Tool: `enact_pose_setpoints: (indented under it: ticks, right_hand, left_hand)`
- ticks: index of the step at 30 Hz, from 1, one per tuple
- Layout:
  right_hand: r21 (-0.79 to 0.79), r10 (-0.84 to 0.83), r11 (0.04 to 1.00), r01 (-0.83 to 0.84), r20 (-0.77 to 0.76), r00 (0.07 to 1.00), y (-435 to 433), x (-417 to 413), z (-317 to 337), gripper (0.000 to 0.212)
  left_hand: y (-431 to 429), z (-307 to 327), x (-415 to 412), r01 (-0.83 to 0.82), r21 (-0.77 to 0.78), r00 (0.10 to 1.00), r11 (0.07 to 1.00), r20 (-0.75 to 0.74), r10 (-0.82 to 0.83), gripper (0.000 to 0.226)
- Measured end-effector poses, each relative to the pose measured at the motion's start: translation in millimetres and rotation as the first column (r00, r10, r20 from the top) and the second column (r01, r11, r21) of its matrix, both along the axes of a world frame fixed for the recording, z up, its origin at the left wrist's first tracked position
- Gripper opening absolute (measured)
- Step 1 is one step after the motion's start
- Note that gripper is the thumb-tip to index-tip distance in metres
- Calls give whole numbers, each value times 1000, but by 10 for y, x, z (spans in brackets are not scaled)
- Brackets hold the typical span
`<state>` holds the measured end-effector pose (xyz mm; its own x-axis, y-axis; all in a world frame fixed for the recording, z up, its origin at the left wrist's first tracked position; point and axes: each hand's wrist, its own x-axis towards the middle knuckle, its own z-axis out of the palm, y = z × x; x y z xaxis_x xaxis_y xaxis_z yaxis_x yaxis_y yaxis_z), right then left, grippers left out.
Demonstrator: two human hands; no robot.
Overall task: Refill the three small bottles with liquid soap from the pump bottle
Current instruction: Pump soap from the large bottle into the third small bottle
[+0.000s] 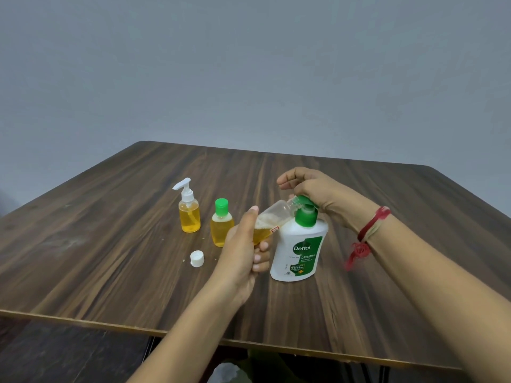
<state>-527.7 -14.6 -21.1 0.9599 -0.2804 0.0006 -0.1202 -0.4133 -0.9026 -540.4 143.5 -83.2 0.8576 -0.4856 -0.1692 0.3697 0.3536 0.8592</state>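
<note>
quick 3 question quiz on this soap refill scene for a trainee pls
1. True or false: the right hand rests on the green head of the pump bottle.
2. Which hand holds the tilted small bottle at the nozzle? A) left hand B) right hand C) neither
3. Fill in: ___ small bottles stand upright on the table with their tops on.
Key: 1 true. 2 A. 3 two: the white-pump bottle and the green-capped bottle.
</note>
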Motion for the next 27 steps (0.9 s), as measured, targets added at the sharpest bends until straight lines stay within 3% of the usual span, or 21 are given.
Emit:
enact_pose_setpoints:
  ticks: [17,23,27]
  right_hand:
    - [-42,-44,998,44,5,999,33,-45,-7,37]
    - [-180,55,981,-67,-69,996,6,-35,144,33]
    - [-162,105,979,-126,-128,986,-2,-65,228,27]
  left_hand:
    - [23,-6,-38,4,16,999,1000,32,-4,37]
    - [73,25,-47,40,8,995,999,88,-41,33]
    - [78,53,-45,21,-2,995,1000,98,-21,31]
